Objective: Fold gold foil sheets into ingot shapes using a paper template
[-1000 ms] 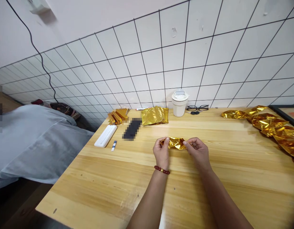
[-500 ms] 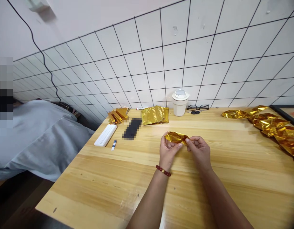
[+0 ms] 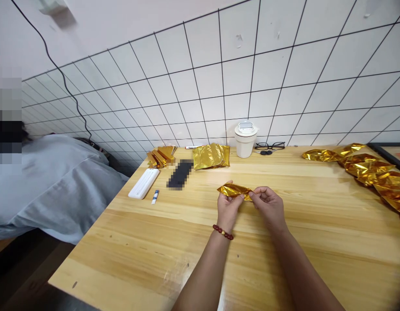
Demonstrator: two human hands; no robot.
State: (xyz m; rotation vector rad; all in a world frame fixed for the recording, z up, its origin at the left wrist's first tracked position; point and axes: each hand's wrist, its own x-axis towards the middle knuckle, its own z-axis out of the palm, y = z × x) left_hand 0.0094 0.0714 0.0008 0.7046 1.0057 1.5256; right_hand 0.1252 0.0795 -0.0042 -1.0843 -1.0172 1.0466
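Note:
A folded piece of gold foil paper [image 3: 235,190], long and pointed at its left end, is held between both hands above the wooden table [image 3: 138,255]. My left hand [image 3: 228,209] grips its middle from below, thumb on the near edge; some fingers are hidden behind the foil. My right hand [image 3: 267,205] pinches the right end between thumb and fingers. Beyond them lies a stack of flat gold foil sheets [image 3: 210,156]. Several folded gold foil pieces [image 3: 365,170] are piled at the right, and smaller folded gold strips [image 3: 161,156] lie at the back left.
A white lidded cup [image 3: 245,142] stands by the tiled wall, beside black-framed glasses [image 3: 270,146]. On the left are a blurred dark phone-like object [image 3: 180,174], a white case [image 3: 144,183] and a small blue-and-white tube [image 3: 155,197]. A person in a grey shirt [image 3: 57,185] leans nearby.
The foil piece has turned and shifted slightly left, its left tip now reaching past my left hand. Both hands have moved only a little. The person at left has shifted slightly.

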